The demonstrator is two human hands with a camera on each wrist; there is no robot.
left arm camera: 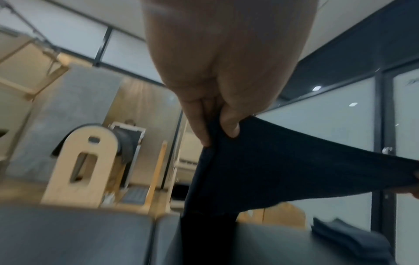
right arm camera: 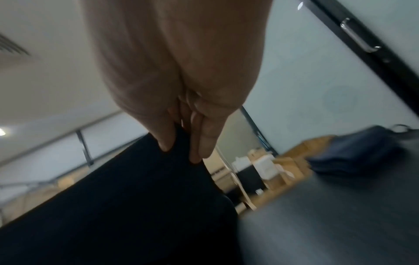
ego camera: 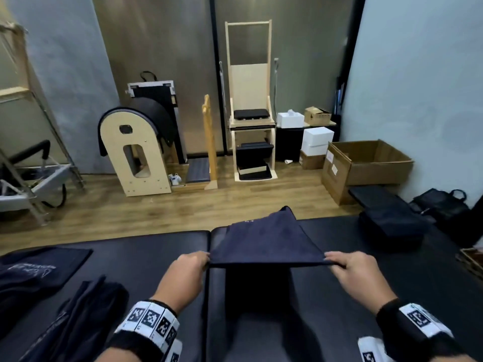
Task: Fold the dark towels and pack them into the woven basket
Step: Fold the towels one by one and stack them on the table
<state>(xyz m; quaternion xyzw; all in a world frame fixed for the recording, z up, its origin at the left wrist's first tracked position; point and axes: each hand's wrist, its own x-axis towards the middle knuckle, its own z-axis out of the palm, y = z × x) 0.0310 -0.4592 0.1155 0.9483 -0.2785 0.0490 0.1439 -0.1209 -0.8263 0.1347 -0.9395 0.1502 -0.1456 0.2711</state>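
A dark navy towel (ego camera: 264, 239) is stretched in the air above the black padded table (ego camera: 146, 259). My left hand (ego camera: 205, 259) pinches its near left corner and my right hand (ego camera: 329, 258) pinches its near right corner. The far part of the towel rises to a peak, and a dark fold hangs below the held edge. In the left wrist view thumb and fingers (left arm camera: 231, 125) clamp the cloth (left arm camera: 283, 161). The right wrist view shows the fingers (right arm camera: 201, 143) pinching the cloth (right arm camera: 136, 197) too. A woven basket (ego camera: 470, 259) peeks in at the right edge.
Unfolded dark towels (ego camera: 36, 270) lie at the table's left, with more crumpled ones (ego camera: 86, 307) nearer me. A stack of folded towels (ego camera: 392, 223) sits at the table's far right. Beyond are wooden exercise equipment (ego camera: 138, 150), cardboard boxes (ego camera: 366, 165) and a black bag (ego camera: 441, 202).
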